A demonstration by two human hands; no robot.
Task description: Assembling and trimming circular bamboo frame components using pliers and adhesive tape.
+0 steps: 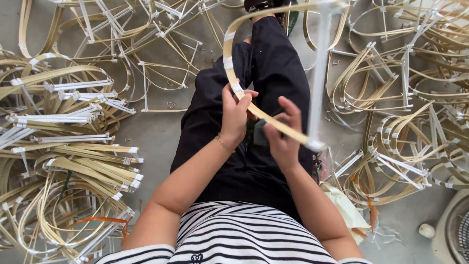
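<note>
Bamboo strip (254, 110) between both hands' fingers (243, 101)

A pale curved bamboo strip frame (254, 110), bound with white tape and a white crossbar, is held above the lap.

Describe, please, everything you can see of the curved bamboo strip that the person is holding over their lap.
The bamboo strip is a thin, flat, pale yellow band bent into an arc, with white tape wraps along its left side. It rises from the hands toward the knees and curves right at the top. The left hand grips its lower stretch; the right hand touches it further down. A white rod, blurred, joins its lower end.
</note>
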